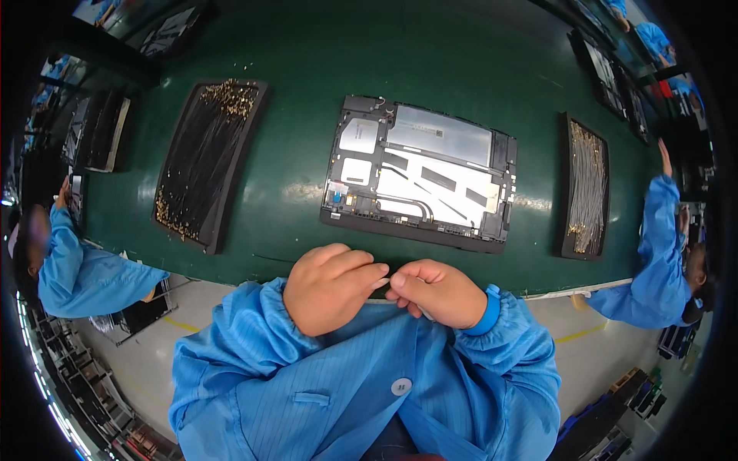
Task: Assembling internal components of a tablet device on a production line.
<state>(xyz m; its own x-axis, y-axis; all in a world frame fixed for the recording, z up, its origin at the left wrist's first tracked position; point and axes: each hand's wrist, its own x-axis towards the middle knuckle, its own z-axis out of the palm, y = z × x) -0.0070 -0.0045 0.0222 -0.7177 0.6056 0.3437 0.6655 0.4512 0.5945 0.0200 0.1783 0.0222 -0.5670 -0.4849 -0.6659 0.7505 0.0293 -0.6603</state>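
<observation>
My left hand (330,288) and my right hand (442,292) meet at the table's near edge, both closed in a pinch, fingertips almost touching. A thin black cable (273,259) runs leftward over the table from beside my left hand, which seems to grip it. Whatever is between my right fingertips is too small and covered to make out. Just beyond my hands lies an opened flat device like a tablet (438,178), its silver plates, boards and black cables exposed, resting on a black base.
A black tray (241,169) of black cables with gold ends lies left on the green table (300,69). Another tray (566,161) with grey cables stands right. Stacked dark panels (111,138) sit far left. Blue-sleeved people work on the left (77,269) and right (653,261).
</observation>
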